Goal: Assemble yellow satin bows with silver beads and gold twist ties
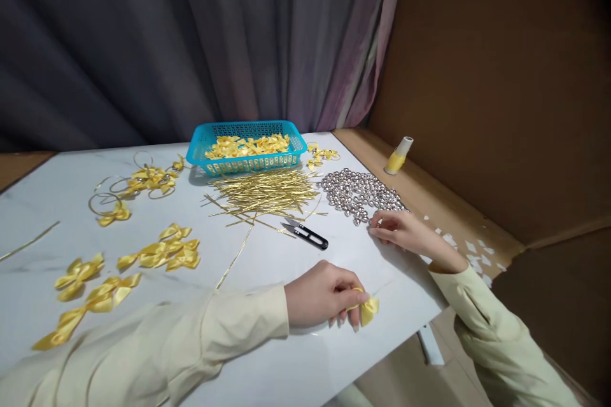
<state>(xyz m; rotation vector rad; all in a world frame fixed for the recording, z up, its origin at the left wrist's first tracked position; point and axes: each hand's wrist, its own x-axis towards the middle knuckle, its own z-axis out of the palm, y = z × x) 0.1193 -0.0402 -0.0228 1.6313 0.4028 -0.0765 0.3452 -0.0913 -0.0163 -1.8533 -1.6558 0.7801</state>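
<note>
Near the front edge of the table, my left hand [329, 296] pinches a yellow ribbon bow [369, 310] between thumb and fingers. My right hand [398, 230] is at the near edge of a pile of small silvery beads [356, 191], its fingers curled together. Whether a bead is between those fingertips I cannot make out. Black-handled thread snips [312, 236] lie between the beads and a heap of gold twist ties [262, 194]. Several loose yellow bows [165, 248] are spread over the left side of the table.
A turquoise basket [229, 166] of yellow bows stands at the back. Bows with gold loops [147, 181] lie left of it, and a smaller group [321, 155] lies right. A yellow-and-white bottle-like object [398, 156] stands beside white scraps [472, 248] on the brown ledge.
</note>
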